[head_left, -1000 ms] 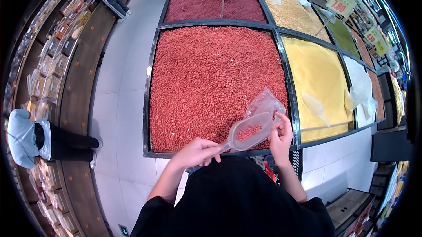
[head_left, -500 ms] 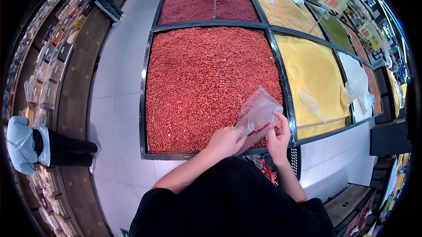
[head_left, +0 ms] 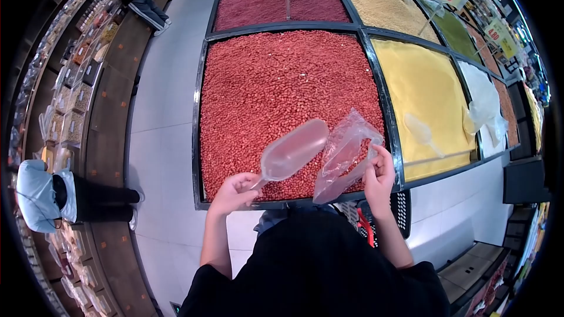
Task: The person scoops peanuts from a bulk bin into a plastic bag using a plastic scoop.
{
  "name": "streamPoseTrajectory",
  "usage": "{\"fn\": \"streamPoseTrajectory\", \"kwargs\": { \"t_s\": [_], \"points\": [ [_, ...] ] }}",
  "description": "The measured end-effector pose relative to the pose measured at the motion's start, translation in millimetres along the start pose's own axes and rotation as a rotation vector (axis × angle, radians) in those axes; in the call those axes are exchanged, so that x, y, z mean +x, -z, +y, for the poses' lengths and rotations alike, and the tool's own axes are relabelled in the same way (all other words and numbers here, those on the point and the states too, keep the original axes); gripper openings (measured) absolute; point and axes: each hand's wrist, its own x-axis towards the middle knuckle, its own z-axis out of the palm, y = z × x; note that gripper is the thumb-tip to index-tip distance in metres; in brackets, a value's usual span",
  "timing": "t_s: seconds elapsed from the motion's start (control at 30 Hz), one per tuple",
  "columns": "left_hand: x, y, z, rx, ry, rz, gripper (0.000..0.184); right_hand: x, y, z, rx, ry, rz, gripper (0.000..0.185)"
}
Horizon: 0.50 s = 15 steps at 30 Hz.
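My left hand [head_left: 234, 192] is closed around the handle of a clear plastic scoop [head_left: 295, 151], whose bowl points up and to the right over the red peanuts [head_left: 276, 88]. No load shows in the scoop. To its right hangs a clear plastic bag [head_left: 346, 152], with its rim pinched in the fingers of my right hand [head_left: 379, 175]. Some red shows in or through the bag; which of these I cannot tell. Both hands are at the near edge of the peanut bin [head_left: 198, 141].
A second scoop [head_left: 420, 132] lies on yellow grain [head_left: 420, 88] to the right. Dark red beans [head_left: 252, 5] fill the bin behind. A basket [head_left: 403, 211] stands below the bin's near right corner. Two people [head_left: 44, 196] are at the left shelves.
My left hand has moved left with the scoop, which is now apart from the bag and fully in sight. The right hand still holds the bag, which hangs more open.
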Motion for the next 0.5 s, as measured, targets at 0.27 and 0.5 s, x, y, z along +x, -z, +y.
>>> {"fn": "streamPoseTrajectory", "kwargs": {
  "t_s": [0.27,0.5],
  "points": [
    [-11,25,-99,-0.274,-0.042,0.570,0.024,2,-8,10,-0.005,-0.009,-0.032,0.046],
    [1,29,-125,-0.182,-0.025,0.866,0.022,-6,-14,3,0.020,-0.056,-0.005,0.049]
  ]
}}
